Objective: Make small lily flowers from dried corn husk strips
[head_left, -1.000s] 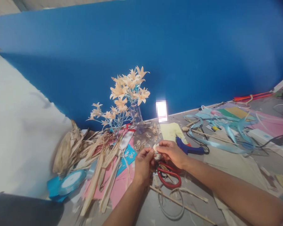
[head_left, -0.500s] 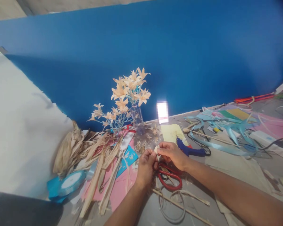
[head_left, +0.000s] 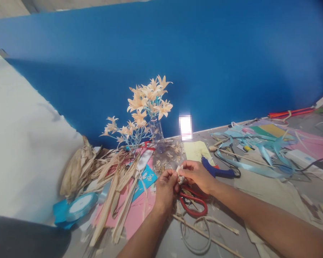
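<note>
My left hand (head_left: 166,184) and my right hand (head_left: 196,174) meet near the middle of the table. Between their fingertips they pinch a small pale piece (head_left: 179,171) that looks like a dried-husk petal or flower; fingers cover part of it. Right below lies a pair of scissors with red handles (head_left: 195,208). A blue glue gun (head_left: 218,172) rests just beyond my right hand. Behind the hands, cream husk flowers (head_left: 148,96) on blue stems stand in a clear vase (head_left: 156,134), and a smaller bunch of flowers (head_left: 127,132) leans to its left.
Dried husk strips (head_left: 118,186) lie over pink paper (head_left: 134,218) at left, by a blue ribbon roll (head_left: 82,207). A wire coil (head_left: 196,247) and thin stick sit in front. Light-blue ribbon (head_left: 266,154) tangles at right near a white power strip (head_left: 309,165). A blue wall (head_left: 218,64) closes the back.
The pale piece shows more between the fingertips now, with the right fingers slightly shifted. Both hands stay in nearly the same place, and the view has tilted slightly.
</note>
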A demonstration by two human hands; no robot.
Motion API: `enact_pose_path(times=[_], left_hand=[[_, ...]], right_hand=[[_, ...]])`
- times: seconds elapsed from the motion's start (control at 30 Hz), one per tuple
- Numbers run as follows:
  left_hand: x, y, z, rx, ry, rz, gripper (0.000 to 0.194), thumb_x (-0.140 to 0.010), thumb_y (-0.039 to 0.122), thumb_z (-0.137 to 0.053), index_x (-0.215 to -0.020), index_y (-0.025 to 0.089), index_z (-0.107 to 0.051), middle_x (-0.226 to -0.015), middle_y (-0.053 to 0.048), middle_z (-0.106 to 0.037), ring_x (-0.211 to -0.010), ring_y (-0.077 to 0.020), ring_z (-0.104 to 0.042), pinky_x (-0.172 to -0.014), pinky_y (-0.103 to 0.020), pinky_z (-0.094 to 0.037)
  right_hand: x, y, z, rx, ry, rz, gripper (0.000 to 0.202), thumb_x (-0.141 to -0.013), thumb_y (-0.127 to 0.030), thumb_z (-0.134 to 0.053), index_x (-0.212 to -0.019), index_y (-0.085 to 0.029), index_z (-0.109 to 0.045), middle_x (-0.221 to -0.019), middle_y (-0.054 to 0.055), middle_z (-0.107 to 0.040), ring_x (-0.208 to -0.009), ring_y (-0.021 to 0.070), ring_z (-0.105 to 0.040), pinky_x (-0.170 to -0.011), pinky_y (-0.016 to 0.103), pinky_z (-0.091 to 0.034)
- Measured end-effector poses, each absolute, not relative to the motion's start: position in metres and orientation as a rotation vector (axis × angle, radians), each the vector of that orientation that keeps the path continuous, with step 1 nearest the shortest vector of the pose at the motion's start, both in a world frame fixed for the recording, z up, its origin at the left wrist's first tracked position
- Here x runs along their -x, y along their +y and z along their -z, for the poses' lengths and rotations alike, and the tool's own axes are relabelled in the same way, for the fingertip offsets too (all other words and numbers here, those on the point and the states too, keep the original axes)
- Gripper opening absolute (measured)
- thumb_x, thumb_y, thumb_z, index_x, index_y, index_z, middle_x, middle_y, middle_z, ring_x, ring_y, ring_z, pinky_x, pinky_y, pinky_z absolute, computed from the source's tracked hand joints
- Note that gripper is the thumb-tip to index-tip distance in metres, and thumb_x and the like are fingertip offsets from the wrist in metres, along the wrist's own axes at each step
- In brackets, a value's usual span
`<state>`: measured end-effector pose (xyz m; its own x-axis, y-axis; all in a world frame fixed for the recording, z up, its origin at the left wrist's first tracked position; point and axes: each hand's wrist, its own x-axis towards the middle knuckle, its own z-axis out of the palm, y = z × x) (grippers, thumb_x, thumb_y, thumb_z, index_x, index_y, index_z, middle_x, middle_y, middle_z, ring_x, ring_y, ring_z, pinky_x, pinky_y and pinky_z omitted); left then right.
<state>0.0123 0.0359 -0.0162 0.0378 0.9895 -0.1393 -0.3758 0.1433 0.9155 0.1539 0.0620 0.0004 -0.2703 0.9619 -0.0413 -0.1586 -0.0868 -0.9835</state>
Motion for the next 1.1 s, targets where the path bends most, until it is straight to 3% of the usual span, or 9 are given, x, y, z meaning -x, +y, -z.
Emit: enact_pose_path(times=[0.2, 0.43, 0.57, 0.7, 0.87, 1.03, 1.1], left_hand=[[-0.016, 0.036, 0.017, -0.615, 0.857, -1.286, 0.042, -0.065, 0.04, -0.086, -0.074, 0.018, -0.051, -0.055, 0.008, -0.053, -0.04, -0.0021, -0.036, -0.043, -0.017, -0.027], [-0.014, 0.037, 0.015, -0.614, 0.888, -1.323, 0.043, -0.065, 0.044, -0.085, -0.074, 0.02, -0.051, -0.051, 0.009, -0.05, -0.04, -0.0042, -0.036, -0.043, -0.019, -0.029], [-0.012, 0.036, 0.015, -0.759, 0.993, -1.272, 0.041, -0.065, 0.049, -0.083, -0.076, 0.018, -0.057, -0.049, 0.006, -0.053, -0.043, -0.0072, -0.045, -0.046, -0.019, -0.031], [-0.012, 0.035, 0.016, -0.883, 1.047, -1.286, 0.038, -0.065, 0.048, -0.083, -0.073, 0.016, -0.064, -0.048, 0.004, -0.053, -0.044, -0.0071, -0.044, -0.045, -0.019, -0.03], [-0.011, 0.037, 0.018, -0.881, 1.064, -1.292, 0.034, -0.065, 0.045, -0.083, -0.07, 0.015, -0.067, -0.046, 0.004, -0.051, -0.042, -0.0061, -0.04, -0.044, -0.019, -0.027], [-0.009, 0.037, 0.016, -0.916, 1.157, -1.301, 0.033, -0.066, 0.044, -0.082, -0.073, 0.014, -0.071, -0.046, 0.004, -0.05, -0.042, -0.0064, -0.041, -0.042, -0.019, -0.027], [-0.01, 0.037, 0.015, -0.904, 1.168, -1.322, 0.035, -0.065, 0.046, -0.082, -0.074, 0.013, -0.072, -0.046, 0.004, -0.05, -0.042, -0.0067, -0.041, -0.042, -0.019, -0.027]], right_hand=[[-0.152, 0.061, 0.001, 1.013, -1.274, -1.473, 0.027, -0.067, -0.04, -0.077, -0.07, -0.017, -0.064, -0.054, -0.004, -0.052, -0.046, 0.0083, -0.038, -0.044, 0.022, -0.025], [-0.153, 0.064, 0.004, 1.01, -1.126, -1.571, 0.033, -0.062, -0.041, -0.084, -0.07, -0.017, -0.063, -0.053, -0.006, -0.047, -0.046, 0.0073, -0.037, -0.044, 0.022, -0.022], [-0.154, 0.068, 0.013, 0.984, -1.024, -1.672, 0.034, -0.059, -0.037, -0.086, -0.071, -0.017, -0.061, -0.05, -0.009, -0.042, -0.045, 0.0055, -0.031, -0.043, 0.021, -0.016], [-0.154, 0.069, 0.014, 0.955, -0.972, -1.767, 0.032, -0.058, -0.033, -0.085, -0.073, -0.017, -0.062, -0.051, -0.009, -0.04, -0.045, 0.0051, -0.029, -0.043, 0.02, -0.013], [-0.158, 0.067, 0.005, 0.941, -1.077, -1.663, 0.035, -0.072, -0.045, -0.076, -0.096, -0.021, -0.069, -0.07, -0.003, -0.055, -0.06, 0.0115, -0.048, -0.049, 0.021, -0.033], [-0.162, 0.066, 0.002, 0.98, -1.43, -1.141, 0.019, -0.07, -0.035, -0.079, -0.072, -0.019, -0.069, -0.097, 0.004, -0.063, -0.084, 0.0179, -0.056, -0.067, 0.027, -0.043], [-0.161, 0.067, 0.003, 0.998, -1.354, -1.131, 0.019, -0.069, -0.034, -0.081, -0.069, -0.019, -0.068, -0.088, 0.002, -0.062, -0.076, 0.0157, -0.054, -0.063, 0.026, -0.041]])
